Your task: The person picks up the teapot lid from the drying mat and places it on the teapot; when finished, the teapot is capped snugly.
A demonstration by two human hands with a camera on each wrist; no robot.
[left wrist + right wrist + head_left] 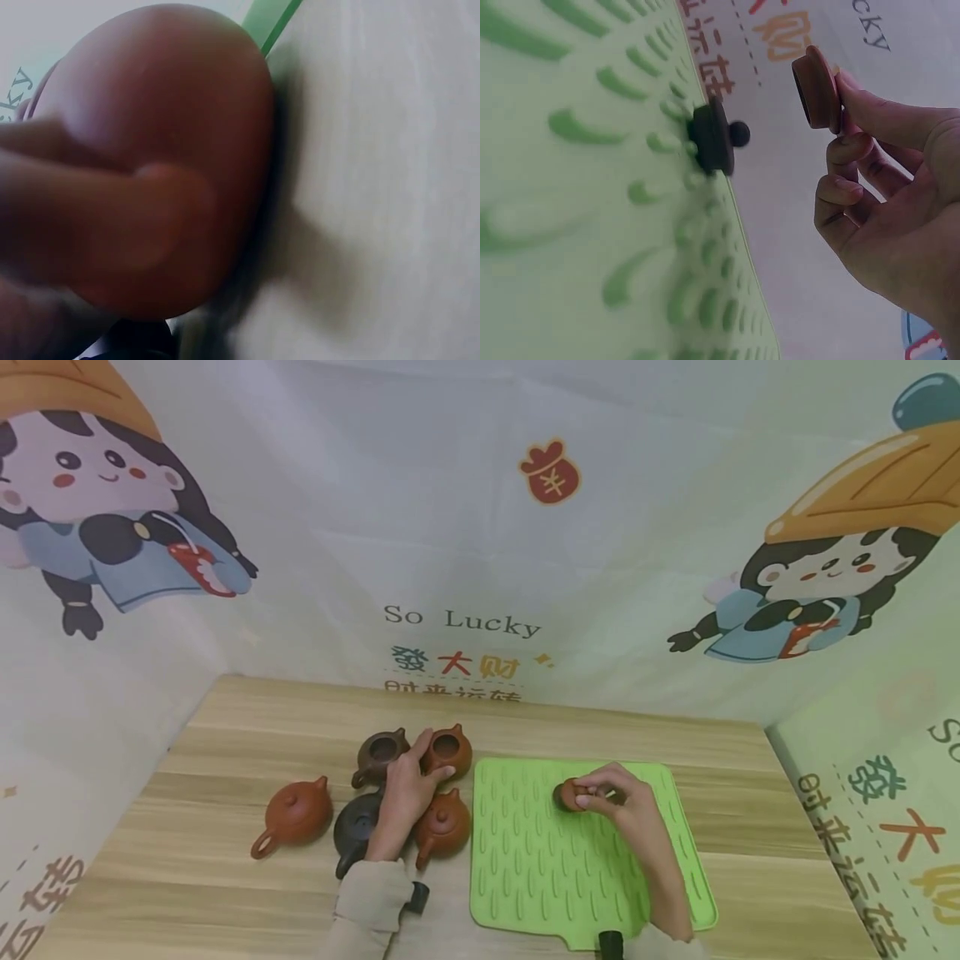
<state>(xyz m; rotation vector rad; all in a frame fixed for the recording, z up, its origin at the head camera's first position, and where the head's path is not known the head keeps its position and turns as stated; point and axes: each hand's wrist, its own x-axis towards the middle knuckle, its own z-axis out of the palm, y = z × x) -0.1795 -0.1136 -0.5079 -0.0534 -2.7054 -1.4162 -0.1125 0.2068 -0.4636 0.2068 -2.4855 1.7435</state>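
Observation:
My left hand (405, 793) holds a lidless reddish-brown teapot (462, 758), thumb and fingers about its body. In the left wrist view the round teapot wall (172, 82) fills much of the picture, with fingers against it. Over the green mat (517, 877), my right hand (637, 810) pinches a reddish-brown teapot lid (821, 90) between thumb and fingers. That lid is tilted and held apart from the mat. A dark lid with a round knob (716, 139) lies on the mat; in the head view the held lid partly hides it.
Left of my left hand stands a lidless dark brown teapot (370, 767). Nearer me are a black teapot (351, 831) and a lidded reddish teapot (453, 835). Another lidded reddish teapot (292, 814) sits farther left on the wooden table (195, 877). A printed cloth (465, 552) hangs behind.

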